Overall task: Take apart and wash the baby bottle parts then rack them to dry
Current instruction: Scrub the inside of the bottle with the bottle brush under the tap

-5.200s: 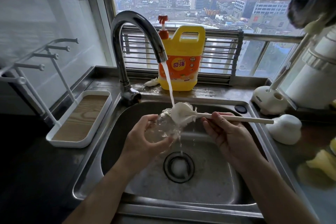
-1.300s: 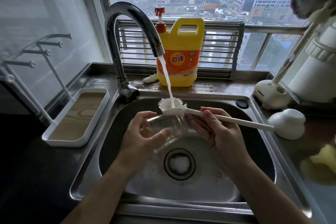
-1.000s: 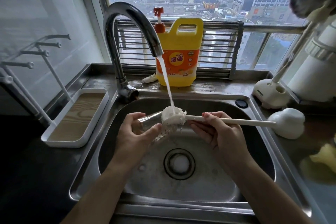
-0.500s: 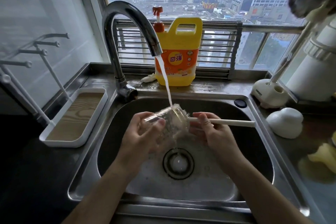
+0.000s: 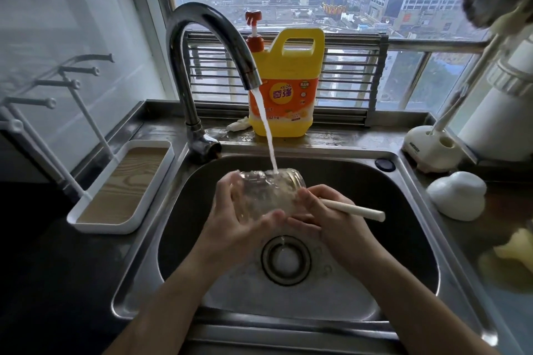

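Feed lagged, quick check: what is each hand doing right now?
Left hand: grips the clear bottle.
Right hand: grips the brush handle at the bottle's mouth.

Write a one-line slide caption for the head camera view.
Left hand holds the clear bottle under the running tap while the right hand grips a brush handle at its mouth, above the sink.

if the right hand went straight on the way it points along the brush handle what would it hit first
Most likely the bottle: the right hand points left along the brush handle, its fingers right at the bottle's mouth. The left hand grips the bottle just beyond.
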